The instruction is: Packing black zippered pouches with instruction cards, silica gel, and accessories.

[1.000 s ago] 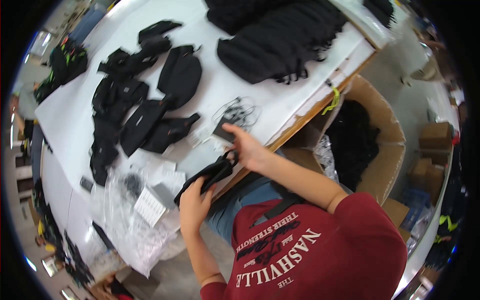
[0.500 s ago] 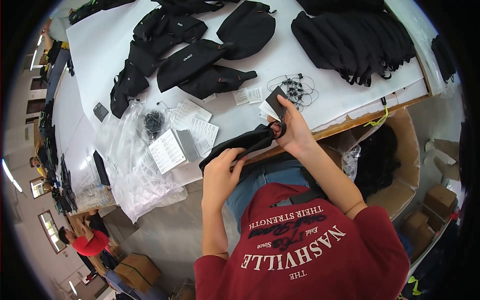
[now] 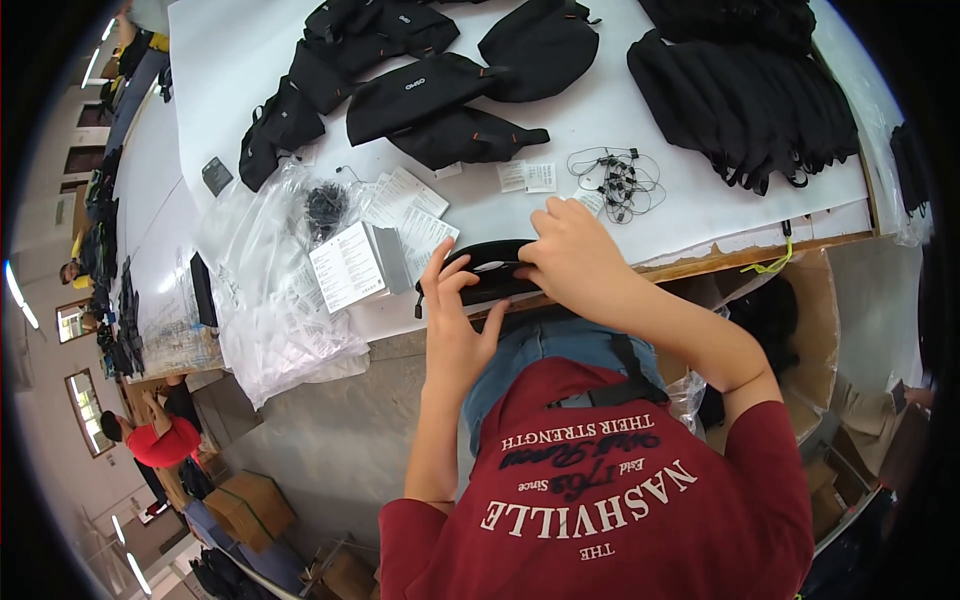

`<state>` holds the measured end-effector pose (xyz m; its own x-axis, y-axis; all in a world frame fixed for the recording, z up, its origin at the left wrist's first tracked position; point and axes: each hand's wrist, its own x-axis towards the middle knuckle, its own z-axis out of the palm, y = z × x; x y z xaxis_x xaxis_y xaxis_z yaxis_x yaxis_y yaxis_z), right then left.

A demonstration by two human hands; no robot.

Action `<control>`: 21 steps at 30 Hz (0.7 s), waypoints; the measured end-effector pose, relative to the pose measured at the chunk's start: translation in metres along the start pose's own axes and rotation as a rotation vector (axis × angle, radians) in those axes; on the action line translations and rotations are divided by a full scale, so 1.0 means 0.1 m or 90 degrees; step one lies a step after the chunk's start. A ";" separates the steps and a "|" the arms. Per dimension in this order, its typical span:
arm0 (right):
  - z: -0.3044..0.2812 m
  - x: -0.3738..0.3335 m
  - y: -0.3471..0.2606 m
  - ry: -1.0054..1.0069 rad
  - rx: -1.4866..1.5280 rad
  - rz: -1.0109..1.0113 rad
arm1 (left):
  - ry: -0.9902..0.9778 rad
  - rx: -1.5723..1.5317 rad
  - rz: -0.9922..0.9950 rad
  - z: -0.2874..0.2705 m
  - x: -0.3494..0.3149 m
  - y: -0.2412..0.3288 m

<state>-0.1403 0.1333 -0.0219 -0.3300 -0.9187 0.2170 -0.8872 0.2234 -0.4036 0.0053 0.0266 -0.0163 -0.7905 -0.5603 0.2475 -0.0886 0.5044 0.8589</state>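
Above the table's near edge I hold a small black fabric pouch (image 3: 487, 291) close to my body. Its mouth gapes a little, and something pale shows inside. My left hand (image 3: 458, 315) grips its left end, fingers on the far rim and thumb on the near side. My right hand (image 3: 572, 250) is closed on the pouch's right end, its fingertips pinching near the opening. A whitish label (image 3: 590, 201) shows just beyond my right knuckles; whether I hold it, I cannot tell. Past it lie tangled black tag strings (image 3: 622, 185) and a small white label (image 3: 541, 178).
Black pouches (image 3: 425, 90) lie loosely across the white table, with a stacked row of black bags (image 3: 740, 105) at far right. Left are a white card stack (image 3: 347, 267), a coil of black strings (image 3: 325, 208) and clear plastic (image 3: 265, 290). A cardboard box (image 3: 815, 330) stands below the table.
My right hand has turned over and come down onto the pouch's opening. The dark and white tags it held are out of sight. My left hand's fingers have spread around the rim.
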 end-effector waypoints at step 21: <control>-0.14 -0.28 0.21 -0.047 0.086 -0.074 | -0.364 0.314 0.246 0.58 1.31 -0.76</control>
<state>-0.1543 0.1678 -0.0242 -0.1987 -0.9582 0.2059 -0.8655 0.0730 -0.4956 -0.1268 -0.0477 -0.0751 -0.9926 0.0613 0.1048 0.1012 0.8950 0.4345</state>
